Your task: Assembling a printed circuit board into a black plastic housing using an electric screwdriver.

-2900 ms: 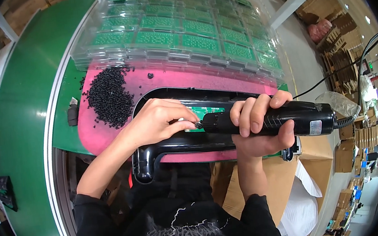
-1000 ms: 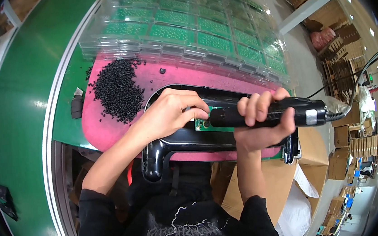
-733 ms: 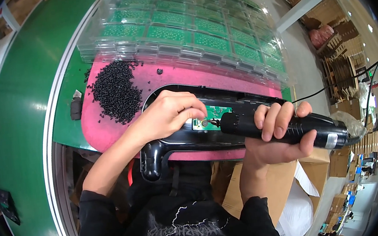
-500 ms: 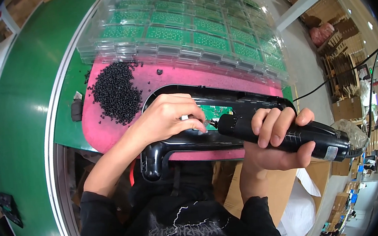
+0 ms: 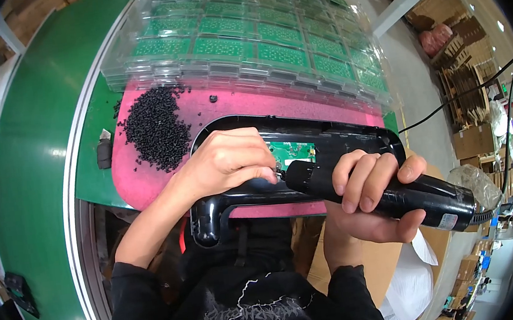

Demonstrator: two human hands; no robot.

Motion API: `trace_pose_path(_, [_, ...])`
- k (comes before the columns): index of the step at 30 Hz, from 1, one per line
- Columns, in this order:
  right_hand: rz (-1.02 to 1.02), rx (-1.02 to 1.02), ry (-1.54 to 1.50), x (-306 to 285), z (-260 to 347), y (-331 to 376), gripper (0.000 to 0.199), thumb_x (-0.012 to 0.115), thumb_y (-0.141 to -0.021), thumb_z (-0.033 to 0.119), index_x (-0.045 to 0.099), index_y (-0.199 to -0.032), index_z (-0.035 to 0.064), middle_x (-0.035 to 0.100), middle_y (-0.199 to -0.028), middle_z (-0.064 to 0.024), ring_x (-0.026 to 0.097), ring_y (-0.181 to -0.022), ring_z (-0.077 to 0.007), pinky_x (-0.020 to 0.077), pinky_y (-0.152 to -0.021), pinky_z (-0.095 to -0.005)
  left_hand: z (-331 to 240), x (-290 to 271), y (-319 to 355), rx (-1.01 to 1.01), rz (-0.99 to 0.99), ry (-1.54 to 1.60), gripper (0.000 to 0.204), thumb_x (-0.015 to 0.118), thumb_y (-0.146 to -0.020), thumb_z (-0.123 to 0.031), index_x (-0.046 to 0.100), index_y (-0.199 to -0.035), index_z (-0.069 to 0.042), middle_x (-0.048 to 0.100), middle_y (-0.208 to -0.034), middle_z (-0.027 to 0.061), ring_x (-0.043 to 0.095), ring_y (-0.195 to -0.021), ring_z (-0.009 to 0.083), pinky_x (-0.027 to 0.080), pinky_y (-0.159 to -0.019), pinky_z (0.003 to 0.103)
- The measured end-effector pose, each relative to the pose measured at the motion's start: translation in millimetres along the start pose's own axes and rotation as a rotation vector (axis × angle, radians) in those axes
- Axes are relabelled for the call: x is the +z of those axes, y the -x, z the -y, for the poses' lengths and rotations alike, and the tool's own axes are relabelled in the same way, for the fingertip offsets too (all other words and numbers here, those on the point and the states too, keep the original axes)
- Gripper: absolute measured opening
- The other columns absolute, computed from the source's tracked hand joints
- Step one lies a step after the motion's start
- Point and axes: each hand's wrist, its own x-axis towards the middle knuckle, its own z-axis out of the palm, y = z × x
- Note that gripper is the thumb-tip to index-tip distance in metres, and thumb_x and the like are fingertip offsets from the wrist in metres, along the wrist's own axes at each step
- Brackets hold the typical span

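My right hand [image 5: 371, 195] is wrapped round a black electric screwdriver [image 5: 452, 203], which lies slanted with its bit end to the left. Close to that bit, the fingertips of my left hand [image 5: 229, 161] are pinched together; what they hold is too small and hidden to make out. Beneath both hands rests a long black plastic housing [image 5: 208, 221], its inner side up. Inside it a green circuit board [image 5: 296, 151] shows between the hands, partly covered by my left fingers.
A heap of small black screws [image 5: 156, 129] lies on the pink mat [image 5: 139, 193], left of the housing. Stacked clear trays [image 5: 251, 44] with green boards stand behind. A dark wrapped piece [image 5: 104, 153] sits at the left. The screwdriver's cable [image 5: 507, 136] runs off right.
The screwdriver has shifted slightly left and down with my right hand, bringing its bit against my left fingertips. My left fingers have closed tighter together.
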Motion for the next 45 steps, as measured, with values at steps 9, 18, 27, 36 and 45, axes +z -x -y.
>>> trace_pose_path(9, [0.015,0.218,0.038,-17,-10,7,0.044,0.067,-0.086,0.038,0.041,-0.105,0.0072,0.051,-0.064,-0.0063,0.049,-0.05,-0.0172,0.0434,-0.053,-0.0341,3,3,5,-0.368,0.162,-0.36,0.024,0.071,-0.077,-0.028,0.066,-0.076,-0.005,0.066,-0.074,0.009,0.065,-0.074,0.0287,0.051,-0.062,0.039])
trace_pose_path(18, [0.019,0.283,0.167,-24,-35,21,0.039,0.062,-0.086,0.036,0.042,-0.104,0.0073,0.047,-0.06,-0.0048,0.044,-0.045,-0.0154,0.0393,-0.046,-0.0306,-7,4,-1,-0.501,0.107,-0.417,0.027,0.059,-0.09,-0.026,0.061,-0.077,-0.002,0.06,-0.072,0.0132,0.061,-0.072,0.0328,0.048,-0.064,0.042])
trace_pose_path(27, [0.11,0.365,0.017,-18,-48,15,0.036,0.071,-0.083,0.021,0.044,-0.095,0.0009,0.052,-0.061,-0.0055,0.05,-0.053,-0.0131,0.0447,-0.05,-0.0262,-7,-1,0,-0.542,0.136,-0.294,0.021,0.062,-0.088,-0.022,0.057,-0.084,-0.002,0.06,-0.08,0.0116,0.062,-0.078,0.0329,0.049,-0.065,0.043])
trace_pose_path(36, [0.144,0.416,0.157,-17,-54,16,0.046,0.074,-0.083,0.032,0.043,-0.099,0.0037,0.046,-0.059,-0.0039,0.043,-0.045,-0.0126,0.0387,-0.044,-0.0279,-2,3,4,-0.419,0.156,-0.304,0.015,0.063,-0.084,-0.017,0.059,-0.085,-0.002,0.062,-0.084,0.0116,0.063,-0.084,0.0326,0.05,-0.068,0.043])
trace_pose_path(45, [-0.019,0.214,-0.003,-14,-15,16,0.045,0.068,-0.085,0.038,0.04,-0.104,0.0075,0.05,-0.063,-0.007,0.047,-0.049,-0.0165,0.0429,-0.051,-0.0317,-3,3,4,-0.2,0.31,-0.137,0.015,0.071,-0.078,-0.013,0.064,-0.085,-0.002,0.064,-0.081,0.0096,0.063,-0.078,0.0296,0.05,-0.067,0.039])
